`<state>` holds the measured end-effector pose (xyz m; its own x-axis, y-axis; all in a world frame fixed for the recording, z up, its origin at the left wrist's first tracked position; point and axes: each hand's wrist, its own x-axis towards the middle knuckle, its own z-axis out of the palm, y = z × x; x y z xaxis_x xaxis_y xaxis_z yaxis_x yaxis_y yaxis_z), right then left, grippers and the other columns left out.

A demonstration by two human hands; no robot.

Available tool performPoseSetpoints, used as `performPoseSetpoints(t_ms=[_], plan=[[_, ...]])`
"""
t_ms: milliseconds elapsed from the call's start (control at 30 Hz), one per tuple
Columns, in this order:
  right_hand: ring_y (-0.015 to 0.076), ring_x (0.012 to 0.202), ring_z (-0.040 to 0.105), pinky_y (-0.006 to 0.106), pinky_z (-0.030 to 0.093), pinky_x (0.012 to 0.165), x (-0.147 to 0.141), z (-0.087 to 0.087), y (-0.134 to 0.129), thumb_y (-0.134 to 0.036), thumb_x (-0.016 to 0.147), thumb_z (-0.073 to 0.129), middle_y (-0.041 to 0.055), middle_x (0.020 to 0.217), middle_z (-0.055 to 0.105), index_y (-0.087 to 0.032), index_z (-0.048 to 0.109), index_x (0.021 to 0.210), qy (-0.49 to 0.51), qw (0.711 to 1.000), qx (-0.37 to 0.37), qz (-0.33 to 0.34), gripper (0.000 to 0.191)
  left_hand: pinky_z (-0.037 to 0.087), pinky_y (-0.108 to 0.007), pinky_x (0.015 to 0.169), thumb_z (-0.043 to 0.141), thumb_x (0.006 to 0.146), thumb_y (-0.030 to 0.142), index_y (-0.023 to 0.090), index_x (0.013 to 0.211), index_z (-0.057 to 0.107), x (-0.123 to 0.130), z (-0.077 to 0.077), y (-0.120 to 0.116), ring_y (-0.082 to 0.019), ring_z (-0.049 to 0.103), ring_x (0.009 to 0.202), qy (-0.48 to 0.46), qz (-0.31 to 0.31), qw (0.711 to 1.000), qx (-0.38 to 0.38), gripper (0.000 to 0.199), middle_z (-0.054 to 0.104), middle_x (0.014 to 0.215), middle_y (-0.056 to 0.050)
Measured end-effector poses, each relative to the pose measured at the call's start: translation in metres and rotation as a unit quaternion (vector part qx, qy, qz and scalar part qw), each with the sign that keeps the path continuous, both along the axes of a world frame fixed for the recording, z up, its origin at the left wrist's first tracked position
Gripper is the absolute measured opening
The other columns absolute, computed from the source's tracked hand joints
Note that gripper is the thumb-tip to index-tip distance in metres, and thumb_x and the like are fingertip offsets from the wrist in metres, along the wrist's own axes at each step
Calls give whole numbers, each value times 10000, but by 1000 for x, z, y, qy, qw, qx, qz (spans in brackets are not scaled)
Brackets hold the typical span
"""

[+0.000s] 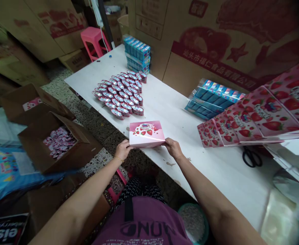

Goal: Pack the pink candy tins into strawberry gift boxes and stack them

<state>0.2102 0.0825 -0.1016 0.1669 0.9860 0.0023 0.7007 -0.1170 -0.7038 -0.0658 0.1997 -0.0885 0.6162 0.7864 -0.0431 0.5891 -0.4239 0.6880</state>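
Note:
A pink strawberry-print carton (pixel 146 134) lies on the near edge of the white table (pixel 190 160). My left hand (pixel 122 150) grips its left end and my right hand (pixel 173 148) grips its right end. Both hands are at the table's edge, and my fingers are partly hidden behind the carton. Beyond it, several small pink-and-silver packets (pixel 118 93) stand in tight, slanted rows on the tabletop. A stack of flat, printed pink cartons (pixel 253 117) lies to the right of my right hand.
Blue boxes (pixel 137 51) stand stacked at the table's far end, and a plastic-wrapped blue pack (pixel 210 100) lies nearer the right. Black scissors (pixel 251 157) rest by the pink stack. At left, an open cardboard box (pixel 59 143) holds pink packets, above a terrazzo floor.

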Motion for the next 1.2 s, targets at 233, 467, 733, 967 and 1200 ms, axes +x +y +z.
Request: performPoseSetpoints(t_ms=[233,467,733,967,1200], plan=[[158,714,556,250,419,630,1,5,-7,-371,831,440,37,791,592,-196,603,758,-36,999,-16,1,251,433,-368,846,660,674,319,139,947,555,3,3,-11,-239,514,1017,50,116,989,81,343,520,1091,-126],[270,1274,233,448,242,1014,-26,35,5,-356,739,589,114,1374,326,-176,301,1325,-245,965,45,81,677,189,-458,1049,702,633,342,161,1341,269,42,41,-7,-306,156,1319,184,-73,962,189,850,205,1435,-156],[283,1298,182,508,222,1015,-35,22,29,-168,839,426,60,1419,266,-287,215,1368,-319,935,26,151,582,185,-498,1039,624,709,288,148,1353,266,54,23,-7,-356,172,1304,240,-110,940,215,750,237,1410,-209],[294,1323,81,527,190,1023,-42,0,15,-95,795,463,27,1452,171,-343,190,1363,-298,943,-1,146,677,150,-555,1030,445,804,107,263,1360,238,53,-1,-25,-300,106,1330,253,-87,942,201,613,191,1442,-145],[258,1315,171,460,284,1006,-25,0,21,-434,840,406,87,1437,207,-232,129,1393,-48,997,-49,46,651,137,-509,1052,493,786,403,189,1344,275,45,0,-5,-273,39,1338,55,77,995,-36,637,165,1449,-148]])
